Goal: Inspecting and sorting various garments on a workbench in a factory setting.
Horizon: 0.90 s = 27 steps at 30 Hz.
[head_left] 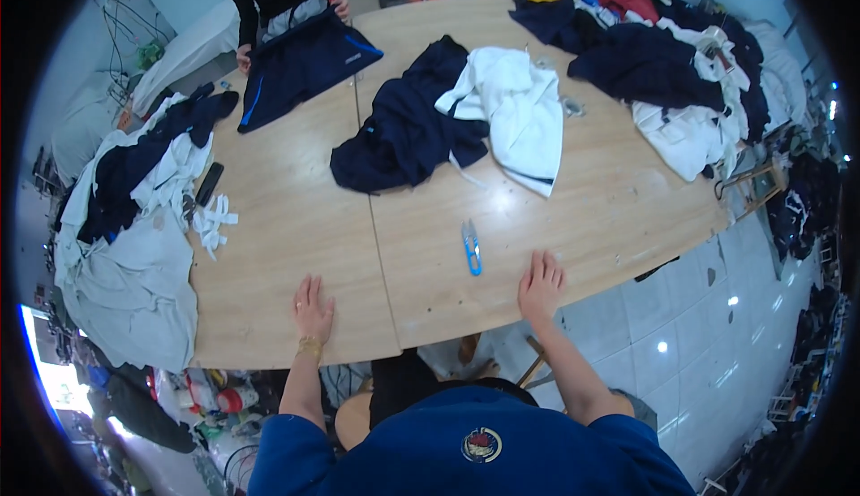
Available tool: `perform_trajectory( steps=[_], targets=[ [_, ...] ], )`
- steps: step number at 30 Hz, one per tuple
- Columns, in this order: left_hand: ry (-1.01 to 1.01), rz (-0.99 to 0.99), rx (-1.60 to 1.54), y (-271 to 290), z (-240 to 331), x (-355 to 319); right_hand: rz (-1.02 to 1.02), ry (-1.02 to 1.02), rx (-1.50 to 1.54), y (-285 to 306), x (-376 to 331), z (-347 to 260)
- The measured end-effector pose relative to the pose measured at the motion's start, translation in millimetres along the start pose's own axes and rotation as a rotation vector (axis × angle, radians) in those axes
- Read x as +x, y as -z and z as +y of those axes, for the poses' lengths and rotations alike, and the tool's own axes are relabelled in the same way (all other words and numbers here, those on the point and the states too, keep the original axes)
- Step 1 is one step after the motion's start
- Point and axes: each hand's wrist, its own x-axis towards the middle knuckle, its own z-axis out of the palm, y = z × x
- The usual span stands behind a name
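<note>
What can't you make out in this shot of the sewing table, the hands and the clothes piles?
Head view only:
- Left hand and right hand lie flat on the wooden table; their palms are hidden underneath.
- Blue thread snips: too small to tell whether the blades are closed.
- Navy garment: crumpled and partly under the white garment, so its type is unclear.
- Far-right clothes pile: fisheye bending blurs single pieces.
- Another person's hands: partly hidden by dark fabric.

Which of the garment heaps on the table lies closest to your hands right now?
The middle heap: a navy garment with a white garment lying partly over it, beyond the blue snips. The other heaps lie at the table's left edge and far right end.
</note>
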Motion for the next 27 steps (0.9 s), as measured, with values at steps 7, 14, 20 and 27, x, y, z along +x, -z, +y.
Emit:
perform_trajectory(
  steps=[7,14,20,27],
  targets=[
    [0.031,-0.028,0.009,-2.1,5.4,9.0,-0.013,-0.008,0.02,0.1,6.4,3.3],
    [0.029,-0.021,-0.008,0.3,9.5,9.7,-0.031,0.001,0.011,1.0,6.9,4.0],
    [0.015,-0.044,0.011,1.9,8.1,10.3,-0.063,-0.018,0.025,-0.2,6.5,1.6],
    [0.016,-0.032,0.037,0.4,8.6,9.8,-0.046,0.02,0.02,-2.9,3.2,6.5]
  ],
)
